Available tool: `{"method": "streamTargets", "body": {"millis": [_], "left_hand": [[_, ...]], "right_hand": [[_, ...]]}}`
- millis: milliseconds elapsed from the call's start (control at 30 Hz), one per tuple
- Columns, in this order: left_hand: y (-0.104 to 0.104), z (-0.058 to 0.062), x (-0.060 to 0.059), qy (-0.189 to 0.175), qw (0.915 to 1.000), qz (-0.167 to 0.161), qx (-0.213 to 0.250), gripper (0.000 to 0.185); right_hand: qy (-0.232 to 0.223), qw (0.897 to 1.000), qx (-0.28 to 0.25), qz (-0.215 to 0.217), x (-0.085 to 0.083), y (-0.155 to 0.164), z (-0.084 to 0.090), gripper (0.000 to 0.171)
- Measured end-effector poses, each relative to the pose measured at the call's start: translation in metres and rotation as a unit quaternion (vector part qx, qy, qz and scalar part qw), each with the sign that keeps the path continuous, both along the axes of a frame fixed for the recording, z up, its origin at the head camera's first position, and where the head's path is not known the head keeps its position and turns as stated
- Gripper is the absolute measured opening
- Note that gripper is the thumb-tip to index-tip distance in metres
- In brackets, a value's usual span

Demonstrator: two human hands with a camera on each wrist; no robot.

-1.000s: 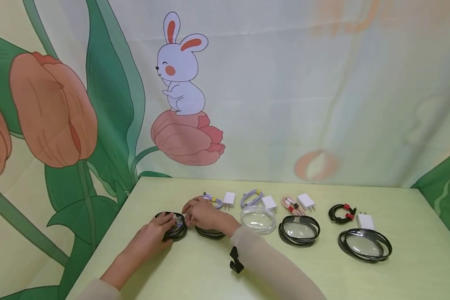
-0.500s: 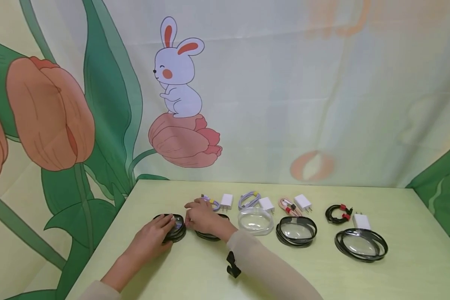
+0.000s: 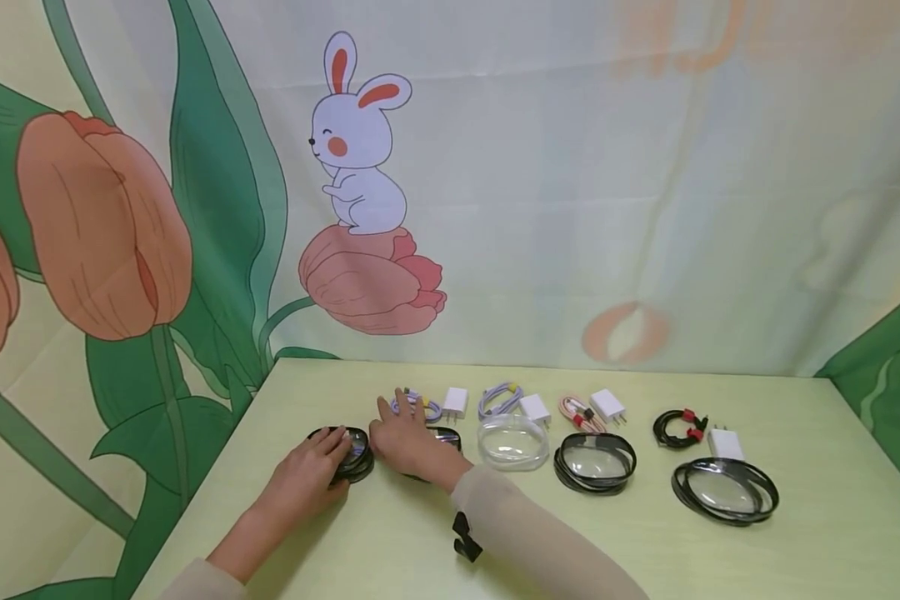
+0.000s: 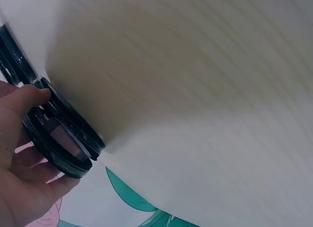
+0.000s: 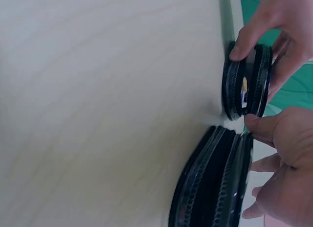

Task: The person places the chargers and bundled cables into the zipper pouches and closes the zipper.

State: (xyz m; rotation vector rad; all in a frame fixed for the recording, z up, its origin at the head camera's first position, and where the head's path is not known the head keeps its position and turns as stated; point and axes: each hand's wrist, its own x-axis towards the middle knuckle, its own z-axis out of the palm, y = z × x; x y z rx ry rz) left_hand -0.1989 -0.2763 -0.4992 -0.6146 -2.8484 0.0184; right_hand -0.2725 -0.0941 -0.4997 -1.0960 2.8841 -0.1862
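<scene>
My left hand [image 3: 322,457] grips a small round black zip case [image 3: 357,454] at the table's left; thumb and fingers curl round its rim. The left wrist view shows that case [image 4: 68,148] up close in my left hand [image 4: 49,139]. Just right of it my right hand [image 3: 401,433] lies with fingers spread over a larger black zip case [image 3: 444,437], fingertips pointing toward a coiled purple cable [image 3: 416,407]. In the right wrist view my right hand [image 5: 281,168] rests on the larger case [image 5: 210,192], beside the small case [image 5: 247,85].
A row runs along the pale green table [image 3: 390,550]: white charger [image 3: 455,402], clear round case [image 3: 513,442], pink cable [image 3: 577,408], open black case [image 3: 595,461], black cable [image 3: 678,427], another black case [image 3: 723,490]. A printed cloth backdrop hangs behind.
My right hand's fingers have left the small case and stretched out toward the purple cable. The left hand keeps its grip on the small case.
</scene>
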Motion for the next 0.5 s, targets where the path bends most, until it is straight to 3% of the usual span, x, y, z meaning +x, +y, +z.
{"method": "streamTargets", "body": {"millis": [167,367,500], "left_hand": [[0.0032,0.0006,0.0011,-0.002,0.9996,0.026,0.009,0.057],[0.0046,0.0046,0.0025,0.000,0.9990,0.032,-0.031,0.059],[0.0020,0.0072,0.0028,-0.005,0.9976,0.031,-0.061,0.063]], "right_hand": [[-0.004,1.000,-0.021,0.005,0.0077,0.0013,0.0060,0.010],[0.008,0.998,-0.065,-0.006,0.0092,0.0064,0.0063,0.011],[0.030,0.998,-0.056,-0.004,0.0069,0.0081,0.0017,0.012]]}}
